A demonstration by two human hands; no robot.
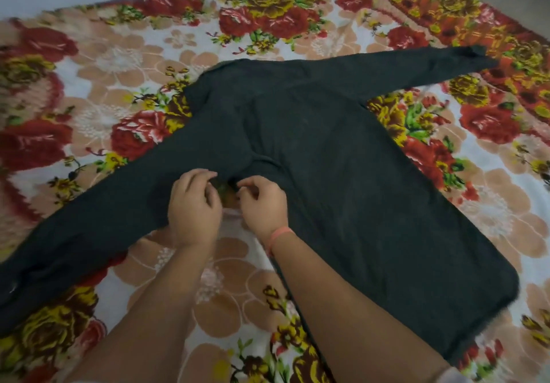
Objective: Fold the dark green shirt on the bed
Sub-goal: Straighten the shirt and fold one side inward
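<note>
Now both hands pinching shirt (312,144) armpit

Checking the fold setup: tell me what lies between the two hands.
In the head view, only a small gap of floral blanket and bunched dark green shirt separates left hand from right hand.

The dark green long-sleeved shirt (312,144) lies spread flat on the floral bedspread (119,61), body angled toward the lower right, one sleeve stretched to the upper right, the other to the lower left, fabric bunched at its near armpit.
</note>
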